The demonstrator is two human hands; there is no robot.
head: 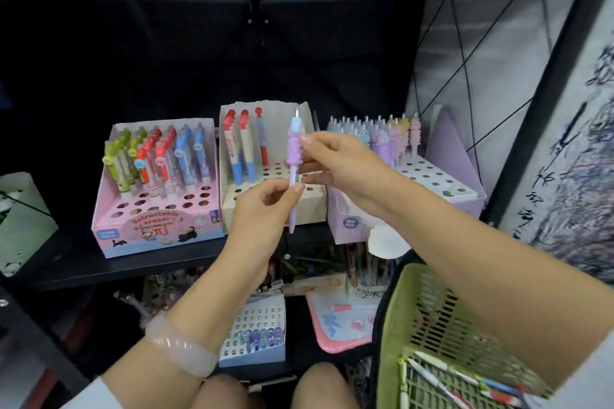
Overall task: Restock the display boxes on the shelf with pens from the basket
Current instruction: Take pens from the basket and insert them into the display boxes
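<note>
At nine o'clock a pale green box point(20, 216) sits half out of frame, so we cannot tell what it holds. Next along the shelf point(133, 267) stands the pink display box point(156, 209), its green, red and blue pens upright in the back rows and the front holes open. We judge the stock is stood at the back so the fronts stay easy to fill.

The cream display box point(265, 196) beside it holds only three pens at its rear left; our hands cover much of its hole grid.

Our left hand point(265, 206) pinches the lower barrel of the purple pen point(294, 159), its grip narrow between thumb and fingertip. The pen stands upright in the air at the centre, in front of the cream box and touching no box. Our right hand point(335, 159) pinches the ribbed purple section higher up, also a narrow grip holding the pen. Holding it at two places, we judge, is for checking or turning it before seating it.

At two o'clock the lilac display box point(442, 186) carries matching pastel pens in its back rows, so we judge this pen belongs there. Our right forearm hides its front left corner.

At five o'clock the green basket point(432, 325) shows a few pens through its mesh; the arm and frame edge cut off the rest.
</note>
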